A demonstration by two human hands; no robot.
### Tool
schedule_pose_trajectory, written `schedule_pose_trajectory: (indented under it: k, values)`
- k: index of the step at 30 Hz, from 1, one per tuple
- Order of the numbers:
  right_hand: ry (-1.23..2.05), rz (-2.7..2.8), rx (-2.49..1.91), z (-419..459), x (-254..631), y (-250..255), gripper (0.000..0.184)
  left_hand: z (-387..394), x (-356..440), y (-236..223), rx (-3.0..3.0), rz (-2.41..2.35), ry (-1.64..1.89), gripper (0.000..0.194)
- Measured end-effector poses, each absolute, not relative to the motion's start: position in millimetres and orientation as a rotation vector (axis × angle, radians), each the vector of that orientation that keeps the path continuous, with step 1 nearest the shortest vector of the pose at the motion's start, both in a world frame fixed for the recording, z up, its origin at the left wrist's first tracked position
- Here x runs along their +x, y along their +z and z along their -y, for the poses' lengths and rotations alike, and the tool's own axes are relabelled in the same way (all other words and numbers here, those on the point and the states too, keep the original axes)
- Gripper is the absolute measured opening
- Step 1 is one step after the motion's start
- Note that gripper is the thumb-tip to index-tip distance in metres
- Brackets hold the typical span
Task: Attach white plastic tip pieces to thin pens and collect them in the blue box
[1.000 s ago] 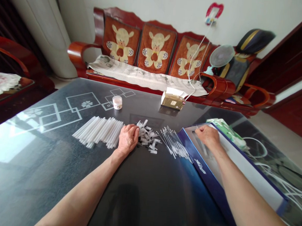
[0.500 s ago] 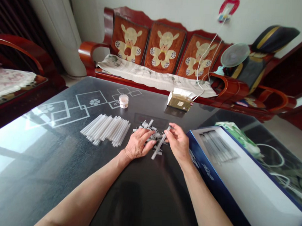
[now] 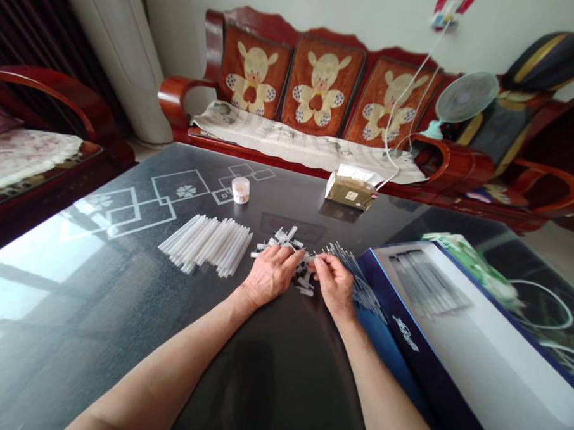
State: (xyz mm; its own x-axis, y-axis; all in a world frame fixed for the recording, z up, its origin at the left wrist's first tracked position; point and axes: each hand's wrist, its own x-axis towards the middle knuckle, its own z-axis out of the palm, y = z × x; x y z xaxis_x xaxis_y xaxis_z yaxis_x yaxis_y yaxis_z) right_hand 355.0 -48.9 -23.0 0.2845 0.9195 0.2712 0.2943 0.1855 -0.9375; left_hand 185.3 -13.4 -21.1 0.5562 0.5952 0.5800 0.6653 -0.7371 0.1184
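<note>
My left hand [image 3: 272, 270] is closed, its fingertips at a whitish translucent pen barrel [image 3: 308, 258] that is mostly hidden between my hands. My right hand [image 3: 335, 285] pinches the right end of it between thumb and fingers. Under and behind my hands lies a loose pile of small white and dark pen caps [image 3: 286, 235]. Left of the pile, translucent pen barrels [image 3: 210, 242] lie side by side in a row. Thin dark pen refills [image 3: 367, 288] lie just beyond my right hand, beside the box.
A blue box [image 3: 490, 350] with a white inside stands at the right, holding a bundle of pens [image 3: 427, 281]. A green plastic pack [image 3: 475, 267] and white cables lie behind it. A small round tub [image 3: 240, 191] and a tissue box [image 3: 349, 189] stand farther back on the dark table.
My hands have come together, and the barrel has turned from slanting toward me to lying between them. My left fingers have closed. The view has shifted slightly, showing the refills.
</note>
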Motion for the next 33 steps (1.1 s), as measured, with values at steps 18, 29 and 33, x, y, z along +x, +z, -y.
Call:
schedule_pose_trajectory:
  k: [18, 29, 33]
  values:
    - [0.413, 1.622, -1.287, 45.4, 352.1, -29.7, 0.014, 10.1, 183.9, -19.2, -2.657, 1.205, -0.847, 0.03]
    - [0.225, 1.666, -1.276, 43.2, 351.5, -30.0, 0.013, 10.5, 183.6, -19.9, -2.649, 1.191, -0.82, 0.03]
    - [0.236, 1.694, -1.239, 43.2, 351.7, -31.8, 0.012, 9.7, 183.0, -20.8, -2.65, 1.194, -0.825, 0.03]
